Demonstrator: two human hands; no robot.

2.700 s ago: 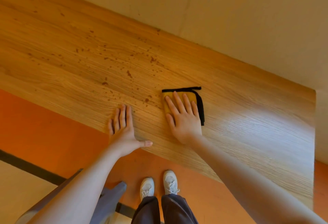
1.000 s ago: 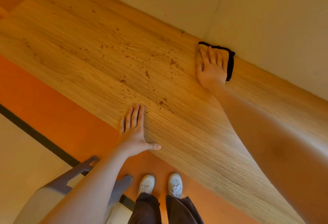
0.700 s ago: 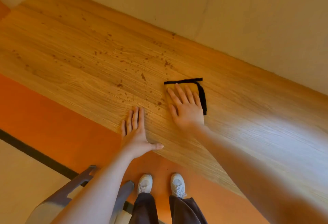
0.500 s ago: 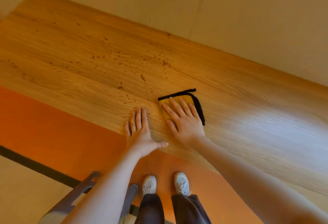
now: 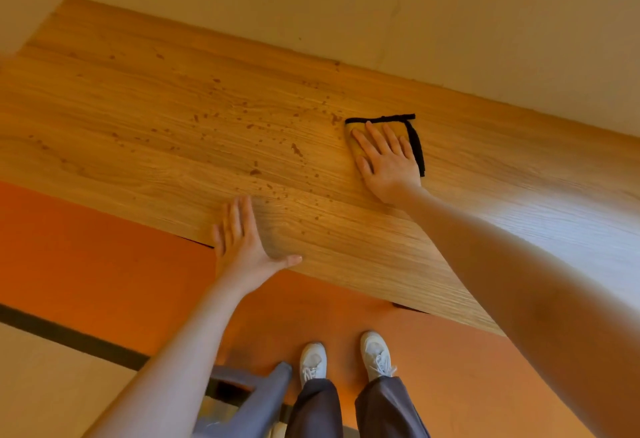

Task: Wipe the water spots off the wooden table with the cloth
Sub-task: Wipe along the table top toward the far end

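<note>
Here the wooden table (image 5: 145, 132) fills mid-frame, its right end blurred; water spots (image 5: 263, 146) lie at its centre. The right hand (image 5: 388, 160), fingers spread flat, mostly hiding the yellow cloth (image 5: 358, 146), sits farther up-frame than half a second ago; the left hand (image 5: 242, 247) stays splayed at the near edge.

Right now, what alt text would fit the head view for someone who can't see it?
A right hand presses a yellow cloth flat on a wooden table, beside dark water spots scattered to its left. The left hand rests flat at the table's near edge.
</note>
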